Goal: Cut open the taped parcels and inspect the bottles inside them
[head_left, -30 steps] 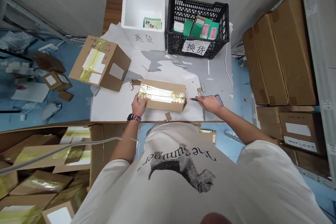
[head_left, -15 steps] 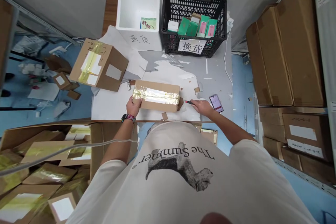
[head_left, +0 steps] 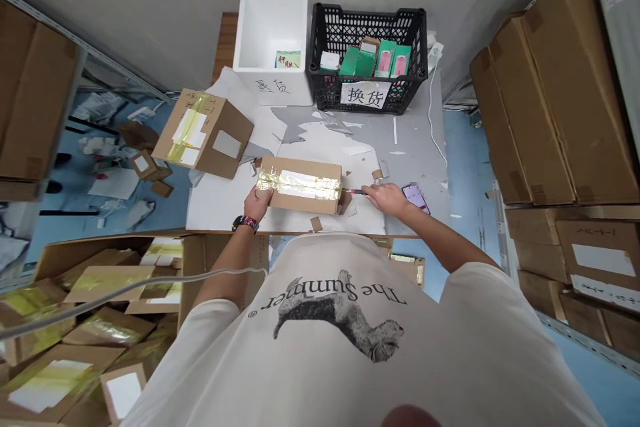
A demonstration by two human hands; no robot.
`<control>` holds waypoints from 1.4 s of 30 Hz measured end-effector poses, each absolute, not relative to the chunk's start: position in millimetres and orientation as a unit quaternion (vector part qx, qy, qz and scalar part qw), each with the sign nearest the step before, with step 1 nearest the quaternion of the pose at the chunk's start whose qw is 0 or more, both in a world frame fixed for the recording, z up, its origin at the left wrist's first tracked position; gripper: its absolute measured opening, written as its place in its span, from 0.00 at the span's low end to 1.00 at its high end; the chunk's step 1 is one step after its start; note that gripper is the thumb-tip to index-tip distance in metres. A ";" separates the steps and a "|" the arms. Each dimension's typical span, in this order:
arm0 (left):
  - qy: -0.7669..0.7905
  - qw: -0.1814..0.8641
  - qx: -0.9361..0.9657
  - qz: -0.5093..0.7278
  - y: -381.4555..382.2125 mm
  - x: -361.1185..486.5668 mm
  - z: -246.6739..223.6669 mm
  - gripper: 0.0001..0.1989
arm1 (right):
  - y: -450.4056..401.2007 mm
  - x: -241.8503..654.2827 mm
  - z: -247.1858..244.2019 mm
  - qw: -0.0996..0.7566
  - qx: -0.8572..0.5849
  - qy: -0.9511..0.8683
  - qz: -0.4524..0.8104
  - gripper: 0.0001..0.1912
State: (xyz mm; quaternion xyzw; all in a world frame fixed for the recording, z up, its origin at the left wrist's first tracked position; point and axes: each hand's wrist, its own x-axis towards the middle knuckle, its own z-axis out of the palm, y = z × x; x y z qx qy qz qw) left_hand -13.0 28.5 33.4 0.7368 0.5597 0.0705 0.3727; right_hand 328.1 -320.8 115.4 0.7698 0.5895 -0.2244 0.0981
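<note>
A taped cardboard box (head_left: 300, 185) lies just behind the table's (head_left: 411, 147) front edge. The left hand (head_left: 259, 203) clasps its near side, fingers curled over the edge onto the gold tape. The right hand (head_left: 387, 199) pinches a slim red-and-black tool (head_left: 358, 191), held level at the box's right end; its tip is too small to show whether it is a cutter or a pen. A phone (head_left: 417, 199) lies partly under that hand, its screen blurred.

Foam box (head_left: 295, 90) left of crate (head_left: 370, 12), both behind taped carton (head_left: 300, 185)
</note>
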 end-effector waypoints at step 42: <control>0.095 0.180 0.979 -0.010 39.8 138.9 54.9 0.30 | -304.0 246.1 130.1 0.028 0.869 0.458 -0.186 0.33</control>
